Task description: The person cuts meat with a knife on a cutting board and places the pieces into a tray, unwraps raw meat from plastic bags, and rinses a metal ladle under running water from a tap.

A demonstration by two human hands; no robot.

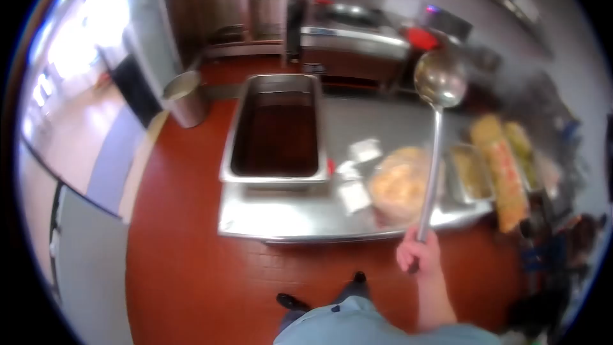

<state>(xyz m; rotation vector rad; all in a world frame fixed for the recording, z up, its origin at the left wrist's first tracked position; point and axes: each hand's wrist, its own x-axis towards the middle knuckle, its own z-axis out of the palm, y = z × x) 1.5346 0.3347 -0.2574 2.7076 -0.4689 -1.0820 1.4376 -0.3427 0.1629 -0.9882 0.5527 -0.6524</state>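
My right hand [419, 253] is closed round the lower end of a long-handled metal ladle [440, 80]. The ladle points up and away from me, its round bowl at the far end. Behind its handle sits a clear bag or bowl of pale yellowish food [400, 182], blurred. To the left stands a deep rectangular steel pan [228, 147] with dark brown liquid or a dark bottom inside; I cannot tell which. White packets or papers [354, 195] lie between pan and bag. My left hand is not visible.
Everything rests on a steel table [255, 214] whose front edge faces me. Metal trays of food [472, 172] and a long patterned package [501, 176] are at the right. A metal bin [185, 99] stands on the red floor [185, 217]. Cooking equipment [354, 38] lines the back wall.
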